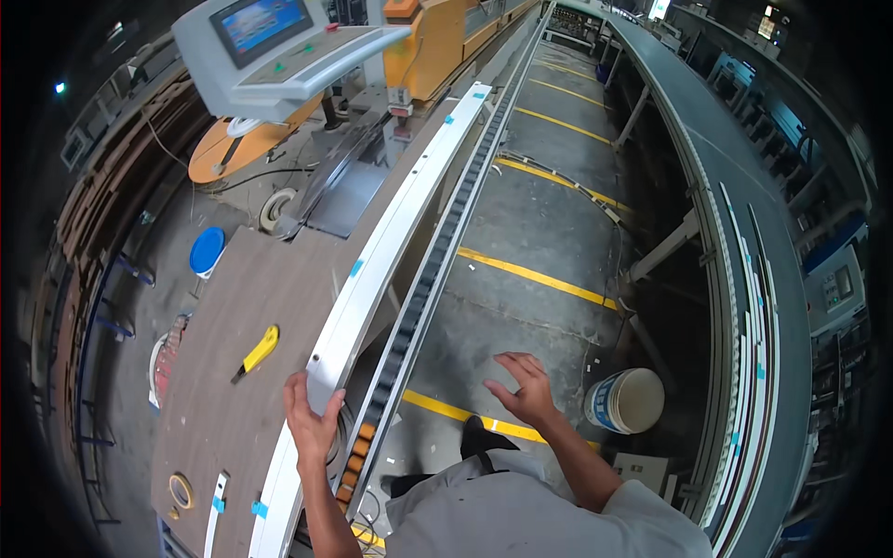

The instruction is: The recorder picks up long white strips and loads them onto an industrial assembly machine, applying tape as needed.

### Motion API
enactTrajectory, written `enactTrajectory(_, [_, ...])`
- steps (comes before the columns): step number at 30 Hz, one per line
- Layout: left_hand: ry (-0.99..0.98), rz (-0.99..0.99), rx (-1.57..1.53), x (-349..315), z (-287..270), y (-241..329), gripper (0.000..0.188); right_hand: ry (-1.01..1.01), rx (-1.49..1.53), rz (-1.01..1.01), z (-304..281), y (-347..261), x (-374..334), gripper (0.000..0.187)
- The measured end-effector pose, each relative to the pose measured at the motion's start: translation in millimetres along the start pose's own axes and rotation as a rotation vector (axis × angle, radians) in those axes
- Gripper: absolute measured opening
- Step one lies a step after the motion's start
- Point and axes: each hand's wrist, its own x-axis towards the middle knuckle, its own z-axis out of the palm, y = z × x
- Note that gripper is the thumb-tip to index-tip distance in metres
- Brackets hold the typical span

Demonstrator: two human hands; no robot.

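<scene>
Hands stand apart: left hand half-open across the white strip, perhaps steadying it, though I cannot tell whether it grips; right hand loosely open, empty, above the floor. The strip lies along the right side of the counter, presumably for easy reach.
</scene>
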Motion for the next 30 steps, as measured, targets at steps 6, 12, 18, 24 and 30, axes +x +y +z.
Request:
enactTrajectory(6, [-0.044, 0.062, 0.001, 75, 78, 63, 0.06, 0.046, 0.078, 0.233, -39, 83, 54, 0.033])
enactTrajectory(12, [0.007, 0.161, 0.041, 154, 138, 90, 0.064, 0.005, 0.1, 0.218, -20, 126, 142, 0.033])
enactTrajectory(18, [0.038, 0.187, 0.034, 213, 205, 114, 0.071, -0.064, 0.149, 0.283, -12, 160, 245, 0.032])
enactTrajectory(24, [-0.019, 0.155, 0.076, 264, 254, 142, 0.086, -0.022, 0.24, 0.333, -6, 232, 353, 0.032])
enactTrajectory(30, [0.026, 0.02, 0.227, 305, 291, 168, 0.096, 0.003, 0.336, 0.308, 31, 345, 519, 0.027])
